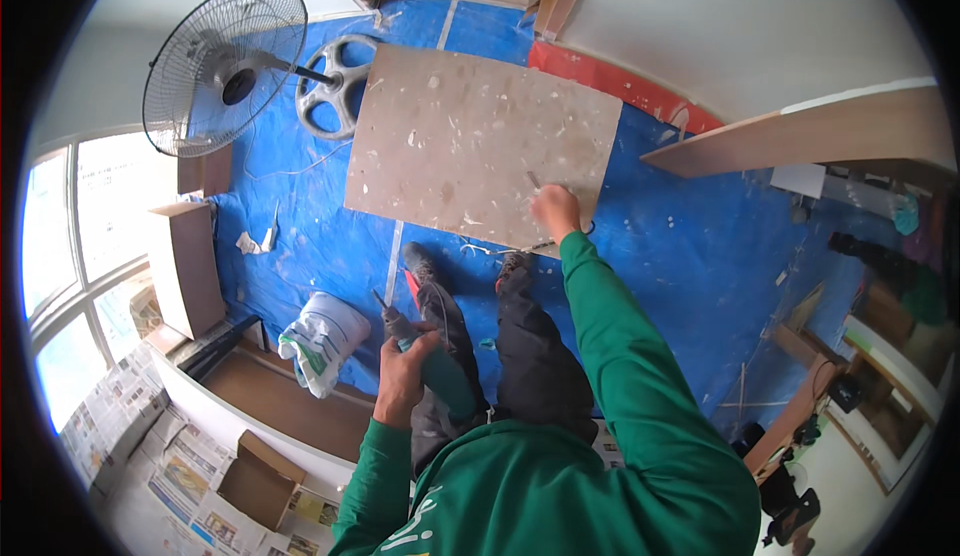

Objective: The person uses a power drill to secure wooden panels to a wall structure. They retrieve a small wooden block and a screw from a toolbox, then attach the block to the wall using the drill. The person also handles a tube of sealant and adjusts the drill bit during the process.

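Observation:
My left hand [402,381] is closed around a teal power drill [440,371], held in front of my left leg. A thin bit juts from the drill's grey nose. My right hand [557,211] is closed over the near right part of a paint-spotted board [450,136]. From its fingers sticks a short, slim grey-brown piece [533,180], whose kind I cannot make out. Beside that hand a dark cord [540,246] runs along the board's near edge towards my feet.
Blue plastic sheeting [690,256] covers the floor. A pedestal fan [230,71] stands at the far left. Near my left leg sits a white sack [330,336]. A leaning wooden panel [810,136] juts in from the right. Newspaper [200,476] lies at the lower left.

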The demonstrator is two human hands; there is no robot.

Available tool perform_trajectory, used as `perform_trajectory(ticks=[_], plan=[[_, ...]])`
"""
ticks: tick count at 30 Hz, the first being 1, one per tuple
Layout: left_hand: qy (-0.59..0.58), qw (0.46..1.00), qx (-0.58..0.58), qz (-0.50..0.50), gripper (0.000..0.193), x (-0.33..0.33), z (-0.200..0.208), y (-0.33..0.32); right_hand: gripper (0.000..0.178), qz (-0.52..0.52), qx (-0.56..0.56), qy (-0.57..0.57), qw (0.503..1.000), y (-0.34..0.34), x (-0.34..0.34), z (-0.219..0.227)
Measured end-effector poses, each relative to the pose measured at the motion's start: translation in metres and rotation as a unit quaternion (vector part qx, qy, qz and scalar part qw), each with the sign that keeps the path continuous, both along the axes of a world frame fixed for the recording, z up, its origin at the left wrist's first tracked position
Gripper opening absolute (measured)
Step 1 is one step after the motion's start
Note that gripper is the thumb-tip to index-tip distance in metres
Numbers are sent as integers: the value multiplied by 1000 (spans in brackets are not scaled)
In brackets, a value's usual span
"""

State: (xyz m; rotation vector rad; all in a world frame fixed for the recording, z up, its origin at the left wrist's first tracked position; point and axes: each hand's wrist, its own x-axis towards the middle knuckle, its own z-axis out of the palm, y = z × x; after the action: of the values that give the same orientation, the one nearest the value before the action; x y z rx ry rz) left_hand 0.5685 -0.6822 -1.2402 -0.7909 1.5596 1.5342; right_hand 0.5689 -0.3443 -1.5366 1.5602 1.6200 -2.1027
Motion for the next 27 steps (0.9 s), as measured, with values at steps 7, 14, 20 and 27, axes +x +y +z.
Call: perform_trajectory(ticks=[7,14,20,27], plan=[[-7,999,-25,46,37,15,-36,11,49,318,-97,73,940,-69,70,146],[35,995,-20,86,43,16,-10,-4,85,375,-185,132,899,-173,97,274],[68,998,-11,11,61,26,-12,-70,89,487,-69,103,864,-230,92,289],[103,987,114,-38,65,-7,57,-168,74,428,-117,95,891,-233,60,315]])
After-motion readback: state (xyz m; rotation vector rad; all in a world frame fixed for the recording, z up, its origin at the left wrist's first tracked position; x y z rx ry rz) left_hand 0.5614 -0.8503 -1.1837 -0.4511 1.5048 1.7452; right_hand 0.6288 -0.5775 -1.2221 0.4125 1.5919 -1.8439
